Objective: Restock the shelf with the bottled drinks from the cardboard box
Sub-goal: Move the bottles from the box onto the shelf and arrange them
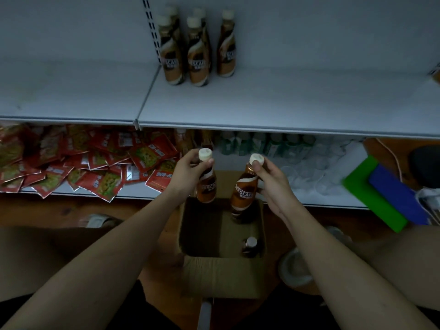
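- The left hand (190,170) pinches a coffee bottle (206,182) by the neck just under its cream cap, holding it upright above the far edge of the cardboard box (221,275).
- The right hand (273,184) grips a second bottle (245,189) the same way, fingers closed round the neck, thumb against the cap; it tilts slightly, its base over the box opening.
- The box sits open on the floor between the person's knees; one more bottle (250,246) stands inside at the near right corner.
- On the upper shelf (262,103) five matching bottles (197,48) stand upright near the back panel, in a group left of centre.
- The lower shelf holds a heap of red snack packets (78,163) on the left, and green-labelled bottles (262,144) and clear cups (316,167) to the right.
- A green and blue flat object (385,194) lies at the far right of the lower shelf.
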The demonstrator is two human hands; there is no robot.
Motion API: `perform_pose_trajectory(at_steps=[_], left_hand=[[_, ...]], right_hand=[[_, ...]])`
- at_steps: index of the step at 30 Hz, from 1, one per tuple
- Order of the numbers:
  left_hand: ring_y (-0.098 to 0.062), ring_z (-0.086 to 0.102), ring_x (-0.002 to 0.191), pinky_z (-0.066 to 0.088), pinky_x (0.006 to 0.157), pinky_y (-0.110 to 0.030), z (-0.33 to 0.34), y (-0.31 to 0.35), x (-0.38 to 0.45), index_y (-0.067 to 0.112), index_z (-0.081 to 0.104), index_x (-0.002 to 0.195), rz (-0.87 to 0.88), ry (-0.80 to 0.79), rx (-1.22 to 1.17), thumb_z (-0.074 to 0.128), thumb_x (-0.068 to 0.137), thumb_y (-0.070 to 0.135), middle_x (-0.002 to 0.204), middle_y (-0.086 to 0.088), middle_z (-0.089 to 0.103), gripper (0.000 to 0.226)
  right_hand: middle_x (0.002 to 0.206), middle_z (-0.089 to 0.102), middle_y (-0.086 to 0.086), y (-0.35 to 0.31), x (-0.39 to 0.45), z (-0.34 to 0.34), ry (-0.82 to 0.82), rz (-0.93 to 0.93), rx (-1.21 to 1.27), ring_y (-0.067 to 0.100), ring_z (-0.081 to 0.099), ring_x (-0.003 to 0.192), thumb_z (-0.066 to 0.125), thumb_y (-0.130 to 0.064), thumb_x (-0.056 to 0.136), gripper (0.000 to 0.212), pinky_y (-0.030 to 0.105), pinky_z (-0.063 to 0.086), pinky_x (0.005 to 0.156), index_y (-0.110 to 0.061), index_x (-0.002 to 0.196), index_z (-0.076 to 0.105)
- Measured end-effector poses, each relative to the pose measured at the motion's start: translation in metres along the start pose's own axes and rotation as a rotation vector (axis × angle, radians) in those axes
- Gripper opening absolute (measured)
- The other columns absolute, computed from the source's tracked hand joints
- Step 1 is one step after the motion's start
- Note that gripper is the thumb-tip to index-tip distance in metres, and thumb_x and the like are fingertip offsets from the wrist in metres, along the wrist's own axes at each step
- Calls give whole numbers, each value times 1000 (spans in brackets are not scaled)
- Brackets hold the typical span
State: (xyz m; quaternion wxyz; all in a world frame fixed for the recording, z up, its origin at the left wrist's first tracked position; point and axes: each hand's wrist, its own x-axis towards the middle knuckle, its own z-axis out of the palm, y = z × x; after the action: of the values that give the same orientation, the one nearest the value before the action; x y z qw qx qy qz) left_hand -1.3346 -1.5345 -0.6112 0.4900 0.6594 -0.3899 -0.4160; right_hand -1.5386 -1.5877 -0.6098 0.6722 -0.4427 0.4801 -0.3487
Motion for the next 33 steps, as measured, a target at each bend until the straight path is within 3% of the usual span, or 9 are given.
perform_pose_trajectory(at_steps=[2,5,8,11,21,26,29,33], left_hand=[[-7,63,96,51,80,-26,1,14,0,26,61,110,32,-13,-20,64,91,25,95,9,66,18],[-14,64,102,53,87,-31,-1,36,0,26,61,114,77,-50,-16,63,91,28,103,2,66,23],[-13,64,101,52,75,-18,-3,57,1,20,60,121,130,-83,15,60,93,27,110,-4,67,29],[-5,63,94,48,62,-7,-5,78,4,18,58,126,173,-121,37,57,96,25,108,-2,66,31],[-13,65,96,47,74,-22,-15,144,22,22,55,123,308,-162,168,56,96,28,106,-5,68,28],[-8,65,97,51,77,-21,-17,170,29,18,56,117,362,-129,200,59,94,25,105,-1,70,24],[-6,65,96,51,74,-19,-16,182,34,16,56,113,380,-130,180,62,92,21,101,3,69,22],[-5,65,97,50,70,-14,-16,191,39,16,55,109,403,-135,212,61,93,18,101,2,69,17]], right_hand=[[111,68,-8,-12,-1,0,-13,-24,-5,-1,62,95,55,-26,95,23,25,48,74,-28,117,60],[115,70,-3,-29,-3,2,-4,-72,-37,4,63,101,56,-30,94,19,32,51,85,-27,111,61],[119,69,4,-46,-3,4,12,-131,-60,9,65,102,56,-30,93,22,39,51,92,-20,113,59],[118,69,3,-64,-2,7,-2,-193,-69,14,66,105,55,-32,94,22,38,52,90,-22,113,61],[110,70,4,-128,1,14,59,-377,-173,20,66,104,56,-34,93,19,37,55,91,-24,107,63],[103,69,-3,-159,-1,15,73,-494,-341,11,67,95,61,-32,91,20,27,55,78,-20,106,63],[102,70,1,-174,1,17,25,-509,-371,15,69,92,67,-26,87,17,33,58,79,-21,102,63],[98,70,-2,-185,3,19,-11,-553,-423,14,68,92,63,-25,90,6,29,56,78,-30,91,60]])
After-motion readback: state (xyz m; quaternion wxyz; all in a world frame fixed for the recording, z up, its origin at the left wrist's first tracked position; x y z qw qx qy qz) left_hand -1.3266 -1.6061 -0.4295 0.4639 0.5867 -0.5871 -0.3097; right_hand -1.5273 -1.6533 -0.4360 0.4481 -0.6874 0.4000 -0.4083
